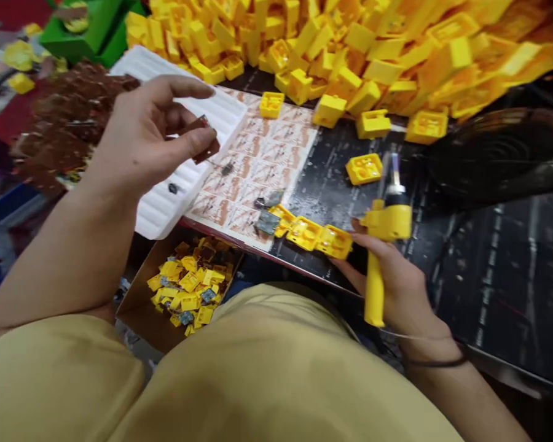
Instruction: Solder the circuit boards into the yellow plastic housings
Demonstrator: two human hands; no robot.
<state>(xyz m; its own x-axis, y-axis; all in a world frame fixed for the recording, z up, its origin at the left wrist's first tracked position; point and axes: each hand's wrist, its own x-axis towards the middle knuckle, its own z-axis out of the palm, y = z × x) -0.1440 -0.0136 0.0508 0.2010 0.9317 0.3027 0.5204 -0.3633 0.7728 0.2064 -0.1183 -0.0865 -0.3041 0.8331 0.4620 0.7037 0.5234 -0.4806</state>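
Observation:
My left hand (142, 132) is raised over the white ribbed tray (166, 209), with thumb and fingers pinching a small brown part (205, 140). My right hand (391, 279) grips a yellow screwdriver-like tool (382, 239) by its handle, tip pointing up. A row of three yellow plastic housings (311, 233) lies just left of that hand on the black work surface (488, 276), with a small grey circuit piece (267, 221) at its left end.
A big heap of yellow housings (350, 43) fills the back. A pile of brown parts (69, 116) lies left, a green bin (87, 27) behind it. A cardboard box of yellow pieces (188, 288) sits below the table edge. Printed paper (262, 159) covers the middle.

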